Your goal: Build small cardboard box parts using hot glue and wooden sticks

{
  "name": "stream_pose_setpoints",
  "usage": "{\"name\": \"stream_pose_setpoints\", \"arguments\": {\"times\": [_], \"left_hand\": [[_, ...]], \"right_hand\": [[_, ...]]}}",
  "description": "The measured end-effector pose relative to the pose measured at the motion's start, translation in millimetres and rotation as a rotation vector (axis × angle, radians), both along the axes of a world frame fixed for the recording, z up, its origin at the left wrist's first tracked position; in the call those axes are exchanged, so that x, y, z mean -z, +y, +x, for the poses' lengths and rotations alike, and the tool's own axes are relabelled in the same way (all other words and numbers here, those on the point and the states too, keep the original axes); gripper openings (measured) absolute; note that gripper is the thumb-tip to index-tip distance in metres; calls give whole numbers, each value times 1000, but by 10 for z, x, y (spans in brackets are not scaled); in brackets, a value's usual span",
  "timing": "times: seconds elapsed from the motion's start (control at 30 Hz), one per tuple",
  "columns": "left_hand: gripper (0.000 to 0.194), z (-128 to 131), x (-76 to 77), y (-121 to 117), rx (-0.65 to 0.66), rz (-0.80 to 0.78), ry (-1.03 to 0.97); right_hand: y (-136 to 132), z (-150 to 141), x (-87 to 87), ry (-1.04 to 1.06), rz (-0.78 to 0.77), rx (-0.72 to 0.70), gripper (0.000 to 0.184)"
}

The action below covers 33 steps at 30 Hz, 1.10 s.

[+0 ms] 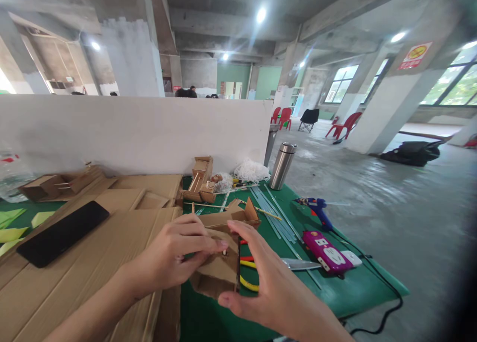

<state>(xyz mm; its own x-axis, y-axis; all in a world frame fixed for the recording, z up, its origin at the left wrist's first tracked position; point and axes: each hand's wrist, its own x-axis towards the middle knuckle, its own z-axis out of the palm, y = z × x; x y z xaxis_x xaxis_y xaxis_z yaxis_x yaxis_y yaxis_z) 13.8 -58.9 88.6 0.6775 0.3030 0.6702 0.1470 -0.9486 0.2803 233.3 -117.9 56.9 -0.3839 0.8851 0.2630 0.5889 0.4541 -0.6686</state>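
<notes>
A small cardboard box point(218, 272) stands at the near edge of the green table top, a short pale stick end point(224, 252) poking out of its face. My left hand point(182, 252) is closed at that face, its fingertips pinched at the stick; part of the grip is hidden. With thumb below and fingers above, my right hand point(264, 277) grips the box by its right edge. Just behind lies another folded cardboard piece point(233, 214). Scissors with red and yellow handles point(249, 275) lie partly under my right hand, blades point(301, 264) pointing right.
Flat cardboard point(137, 233) covers the left side, with a black phone point(63, 233) on it. Glue sticks point(274, 218), a blue glue gun point(318, 210), a purple power strip point(330, 252) and a steel flask point(283, 166) occupy the right. A white partition point(134, 133) rises behind.
</notes>
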Motion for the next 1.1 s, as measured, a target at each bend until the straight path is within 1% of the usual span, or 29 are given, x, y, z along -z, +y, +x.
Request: {"name": "stream_pose_setpoints", "arguments": {"times": [0.07, 0.17, 0.3, 0.4, 0.47, 0.57, 0.63, 0.7, 0.8, 0.93, 1.0, 1.1], "left_hand": [[23, 2, 2, -6, -8, 1, 8], [26, -2, 6, -10, -34, 5, 11], [26, -28, -1, -12, -76, 40, 17], [23, -37, -17, -26, -87, 54, 28], [23, -32, -25, -39, -83, 56, 32], [23, -15, -27, -52, -65, 55, 33], [23, -5, -24, -51, -59, 44, 42], [23, 4, -21, -44, -63, 31, 53], [25, 21, -24, -38, -56, 34, 47], [26, 51, -24, -40, -43, 39, 32], [25, 61, -20, -41, -50, 35, 29], [24, 69, -21, -53, -52, 30, 35]], "right_hand": [[-3, 47, 50, 4, -4, -6, 94], [-13, 104, 113, 5, -49, -11, 99], [-20, 115, 115, -25, -121, 0, 108], [-21, 79, 112, -107, -210, -14, 113], [-20, 39, 153, -188, -276, -23, 115], [-14, -23, 273, -246, -304, -2, 107], [-8, -48, 347, -219, -288, 6, 99], [-2, -54, 374, -158, -277, 24, 93], [0, -36, 311, -25, -222, 66, 87], [-8, -15, 153, 160, -58, 72, 79], [-14, -12, 108, 202, -1, 72, 74], [-22, -1, 107, 208, -9, 61, 70]]}}
